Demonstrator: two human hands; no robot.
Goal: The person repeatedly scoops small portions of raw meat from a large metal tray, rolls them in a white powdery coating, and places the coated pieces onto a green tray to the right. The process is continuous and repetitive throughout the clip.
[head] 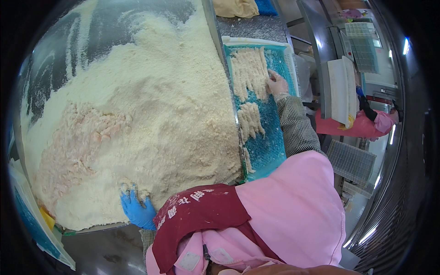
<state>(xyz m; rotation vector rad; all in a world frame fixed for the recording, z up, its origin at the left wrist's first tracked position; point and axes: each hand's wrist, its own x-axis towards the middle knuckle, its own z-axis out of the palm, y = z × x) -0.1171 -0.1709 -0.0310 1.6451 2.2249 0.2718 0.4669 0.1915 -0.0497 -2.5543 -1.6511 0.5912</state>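
Observation:
My left hand [136, 209], in a blue glove, rests at the near edge of a broad heap of pale flour-like coating [165, 130]. Its fingers are apart, and their tips are caked with powder. Pinkish raw meat pieces [79, 144] lie partly buried in the left of the heap. On the right, my right hand [277, 84] wears a translucent glove. Its bent fingers touch the end strip of a row of coated strips [248, 68] in a blue-lined tray [264, 144]. Whether they grip that strip is unclear. A shorter row of coated strips [250, 120] lies nearer me.
A metal wall [225, 62] divides the heap from the tray. Beyond the tray is a cream cloth or bag [235, 7]. A white-rimmed tray [37, 220] leans at the left. Farther right, a person in a pink apron [367, 123] stands by a white bin [342, 89].

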